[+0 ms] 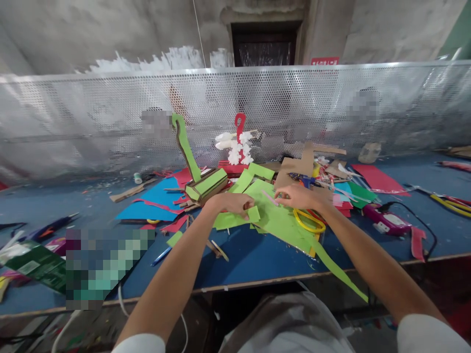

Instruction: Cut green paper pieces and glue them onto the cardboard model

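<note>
My left hand point(235, 203) is closed, fingers curled round a small green paper piece point(253, 214) that sticks out to the right. My right hand point(296, 196) is bent over a large green sheet point(279, 220), its fingertips pinched at the end of a pale pink strip point(270, 197). Yellow-handled scissors point(308, 221) lie on the sheet under my right wrist. Beyond my left hand stands a green and brown cardboard model point(208, 185) with a tall curved neck point(187, 147). More green pieces point(261, 171) lie behind the sheet.
A red model with white flowers point(241, 147) stands at the back, before a perforated metal screen point(198, 108). Blue paper point(150, 201) lies left. Red sheets point(379, 179), a purple device with a cord point(386, 220) and pliers point(449, 201) lie right. A blue pen point(161, 256) is near the front.
</note>
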`<state>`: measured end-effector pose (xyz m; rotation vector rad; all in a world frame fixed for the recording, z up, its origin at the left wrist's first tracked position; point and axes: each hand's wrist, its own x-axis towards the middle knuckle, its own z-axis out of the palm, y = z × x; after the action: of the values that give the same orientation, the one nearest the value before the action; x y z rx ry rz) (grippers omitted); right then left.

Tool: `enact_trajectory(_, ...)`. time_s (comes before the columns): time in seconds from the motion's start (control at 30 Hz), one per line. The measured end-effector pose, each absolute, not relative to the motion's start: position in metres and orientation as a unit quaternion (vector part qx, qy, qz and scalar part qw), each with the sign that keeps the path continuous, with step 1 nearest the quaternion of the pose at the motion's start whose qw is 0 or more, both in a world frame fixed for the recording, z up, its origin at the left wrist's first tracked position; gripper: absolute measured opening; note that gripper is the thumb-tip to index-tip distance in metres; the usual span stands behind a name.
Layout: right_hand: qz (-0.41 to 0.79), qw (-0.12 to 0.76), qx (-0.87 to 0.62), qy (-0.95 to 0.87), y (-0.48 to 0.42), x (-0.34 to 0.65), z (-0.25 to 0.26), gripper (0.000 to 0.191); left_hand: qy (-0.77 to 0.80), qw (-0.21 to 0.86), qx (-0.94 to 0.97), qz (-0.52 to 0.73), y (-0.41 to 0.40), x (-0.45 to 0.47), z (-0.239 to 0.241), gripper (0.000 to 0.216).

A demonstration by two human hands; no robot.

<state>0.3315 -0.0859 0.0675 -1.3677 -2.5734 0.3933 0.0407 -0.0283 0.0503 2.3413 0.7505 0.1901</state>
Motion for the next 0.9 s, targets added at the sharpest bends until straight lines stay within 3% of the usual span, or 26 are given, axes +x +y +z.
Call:
enact_trajectory(0.13,0.224,0.142,-0.441,-0.857,-0.089,0.325,0.063,0.038,0.291,0.376,0.858,0.195,-0.031,0.043,0.060,0.038)
enact_trajectory(0.27,0.280,0.214,-0.381,-0.855,-0.091,0.304,0.053,0.041,0.272,0.428,0.785,0.358,-0.038,0.059,0.062,0.052)
enact_trajectory(0.43,0.309,0.334,-0.384,-0.804,-0.088,0.282,0.039,0.043,0.263,0.401,0.779,0.404,-0.033,0.067,0.059,0.053)
enact_trajectory(0.5,0.341,0.351,-0.392,-0.779,-0.085,0.282,0.038,0.040,0.309,0.350,0.790,0.397,-0.024,0.055,0.057,0.046)
enact_trajectory(0.57,0.354,0.376,-0.402,-0.756,-0.082,0.287,0.038,0.037,0.423,0.227,0.802,0.354,-0.015,0.038,0.055,0.033)
enact_trajectory(0.67,0.356,0.400,-0.411,-0.738,-0.078,0.295,0.039,0.030,0.586,0.036,0.788,0.183,-0.003,0.016,0.046,0.030)
enact_trajectory(0.77,0.356,0.399,-0.426,-0.730,-0.075,0.299,0.039,0.025,0.622,0.009,0.780,0.070,0.002,0.009,0.034,0.052)
enact_trajectory(0.9,0.356,0.391,-0.437,-0.728,-0.072,0.301,0.036,0.021,0.634,0.016,0.772,0.043,0.007,0.015,0.024,0.074)
